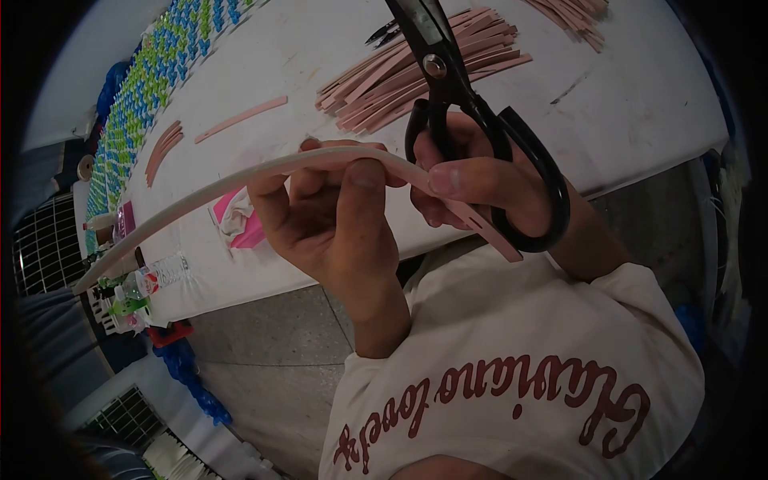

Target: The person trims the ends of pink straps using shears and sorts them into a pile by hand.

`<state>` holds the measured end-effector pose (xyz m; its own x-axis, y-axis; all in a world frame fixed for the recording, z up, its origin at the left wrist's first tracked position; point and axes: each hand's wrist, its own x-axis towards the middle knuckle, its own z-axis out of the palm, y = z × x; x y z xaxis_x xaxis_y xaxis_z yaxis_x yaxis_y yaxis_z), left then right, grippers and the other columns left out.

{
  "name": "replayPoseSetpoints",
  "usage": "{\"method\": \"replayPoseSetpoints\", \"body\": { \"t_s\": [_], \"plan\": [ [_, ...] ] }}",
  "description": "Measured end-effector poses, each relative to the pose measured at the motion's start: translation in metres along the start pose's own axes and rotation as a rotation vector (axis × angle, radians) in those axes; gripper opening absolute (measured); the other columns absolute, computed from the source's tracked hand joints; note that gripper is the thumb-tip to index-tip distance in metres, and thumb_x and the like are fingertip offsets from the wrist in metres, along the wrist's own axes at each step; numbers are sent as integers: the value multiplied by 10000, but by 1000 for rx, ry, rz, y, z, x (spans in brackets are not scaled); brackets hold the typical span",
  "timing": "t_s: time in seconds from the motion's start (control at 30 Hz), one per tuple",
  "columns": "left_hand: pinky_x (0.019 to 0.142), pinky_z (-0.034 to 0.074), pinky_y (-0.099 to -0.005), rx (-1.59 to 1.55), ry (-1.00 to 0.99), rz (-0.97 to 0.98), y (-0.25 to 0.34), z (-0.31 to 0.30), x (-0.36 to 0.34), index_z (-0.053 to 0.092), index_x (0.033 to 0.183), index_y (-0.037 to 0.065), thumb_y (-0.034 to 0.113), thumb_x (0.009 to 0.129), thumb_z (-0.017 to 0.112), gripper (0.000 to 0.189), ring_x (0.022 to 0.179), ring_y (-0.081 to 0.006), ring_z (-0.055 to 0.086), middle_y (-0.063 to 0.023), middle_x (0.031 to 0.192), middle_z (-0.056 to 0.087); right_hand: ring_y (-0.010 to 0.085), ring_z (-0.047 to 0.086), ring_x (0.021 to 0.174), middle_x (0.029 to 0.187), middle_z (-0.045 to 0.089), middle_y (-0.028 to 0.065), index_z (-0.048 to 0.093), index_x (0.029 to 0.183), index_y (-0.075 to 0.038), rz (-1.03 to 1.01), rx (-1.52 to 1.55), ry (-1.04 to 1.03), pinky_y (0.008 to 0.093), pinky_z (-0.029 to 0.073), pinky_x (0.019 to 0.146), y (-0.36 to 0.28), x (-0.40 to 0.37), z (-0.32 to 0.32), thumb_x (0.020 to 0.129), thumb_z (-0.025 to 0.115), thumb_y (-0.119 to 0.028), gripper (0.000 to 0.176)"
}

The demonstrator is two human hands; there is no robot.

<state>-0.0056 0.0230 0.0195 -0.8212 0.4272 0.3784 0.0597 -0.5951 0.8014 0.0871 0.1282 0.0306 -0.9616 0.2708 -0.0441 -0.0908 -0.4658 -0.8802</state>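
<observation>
A long pale pink strip (210,192) arches across the view, with its far end reaching down to the left. My left hand (340,212) is closed on the strip, thumb against its near face and fingers behind. My right hand (480,176) pinches the strip between thumb and fingers close to its right end, where small slits show. The same hand also holds black-handled scissors (448,76), its fingers through the handle loops. Their blades point up and run out of the top of the view.
A pile of pink strips (424,72) lies on the white table (640,104), with more strips (572,20) farther right. Left are a single strip (240,120), short strips (164,152), a pink tissue box (250,228), bottles (160,274) and rows of blue-green pieces (152,88).
</observation>
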Motion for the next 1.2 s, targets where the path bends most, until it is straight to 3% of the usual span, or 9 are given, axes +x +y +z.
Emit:
{"method": "replayPoseSetpoints", "body": {
  "t_s": [0.2, 0.67, 0.77, 0.87, 0.93, 1.0, 1.1, 1.17, 1.2],
  "plan": [
    [631, 527, -359, -38, 48, 4, 0, -1, 1, 449, 1094, 22, -34, 812, 515, 294, 711, -209, 606, -146, 816, 615, 103, 550, 668, 679, 555, 46, 516, 845, -19, 78, 72, -26, 214, 426, 616, 3, -2, -6, 792, 567, -239, 232],
    [657, 514, -360, -87, 26, 103, 3, -7, 7, 434, 1125, 60, -3, 828, 509, 313, 716, -220, 602, -169, 831, 622, 97, 522, 636, 719, 585, 80, 498, 838, -27, 65, 44, -29, 218, 425, 587, 6, -5, -7, 768, 575, -281, 274],
    [676, 510, -347, -61, -36, 119, -1, -6, 9, 392, 1186, 59, 17, 819, 535, 397, 753, -224, 610, -180, 859, 618, 95, 521, 635, 696, 572, 69, 501, 827, -25, 0, 56, -4, 215, 423, 580, 3, -6, -4, 770, 587, -275, 270],
    [737, 487, -342, 117, -307, 97, -1, -4, 5, 275, 1267, 26, 49, 786, 592, 576, 827, -270, 609, -206, 886, 609, 91, 524, 633, 674, 555, 58, 506, 819, -23, -51, 90, 9, 209, 419, 566, -5, -6, 0, 776, 599, -251, 250],
    [735, 485, -339, 154, -337, 123, -4, -5, 3, 277, 1265, 23, 38, 794, 576, 558, 819, -277, 609, -206, 883, 605, 90, 526, 628, 667, 548, 52, 509, 816, -23, -65, 107, 17, 205, 417, 557, -9, -6, 0, 780, 602, -236, 236],
    [733, 483, -336, 190, -365, 148, -2, -3, 1, 278, 1264, 20, 27, 802, 559, 540, 811, -285, 608, -206, 879, 602, 80, 515, 593, 658, 540, 37, 510, 806, -30, -72, -24, -1, 184, 397, 520, -11, -7, -3, 787, 604, -228, 220],
    [746, 484, -350, 54, -232, -5, 8, 3, -3, 226, 1253, 42, -59, 772, 556, 592, 781, -258, 602, -188, 885, 585, 52, 457, 545, 629, 507, 0, 502, 790, -37, -84, -119, 107, 170, 354, 484, -12, -10, 1, 775, 631, -213, 219],
    [619, 544, -389, -80, -186, -45, 11, 3, -3, 234, 1301, 84, 4, 865, 443, 489, 742, -282, 607, -216, 986, 541, 39, 429, 537, 620, 489, -14, 498, 783, -40, -177, -240, 150, 167, 336, 478, -4, -9, -8, 767, 647, -198, 218],
    [619, 544, -389, -74, -182, -40, 15, 3, -4, 234, 1301, 84, 4, 865, 443, 489, 742, -282, 607, -216, 986, 541, 27, 401, 528, 611, 471, -29, 494, 776, -42, -271, -362, 196, 164, 319, 471, -2, -9, -13, 758, 662, -183, 220]
  ]
}}
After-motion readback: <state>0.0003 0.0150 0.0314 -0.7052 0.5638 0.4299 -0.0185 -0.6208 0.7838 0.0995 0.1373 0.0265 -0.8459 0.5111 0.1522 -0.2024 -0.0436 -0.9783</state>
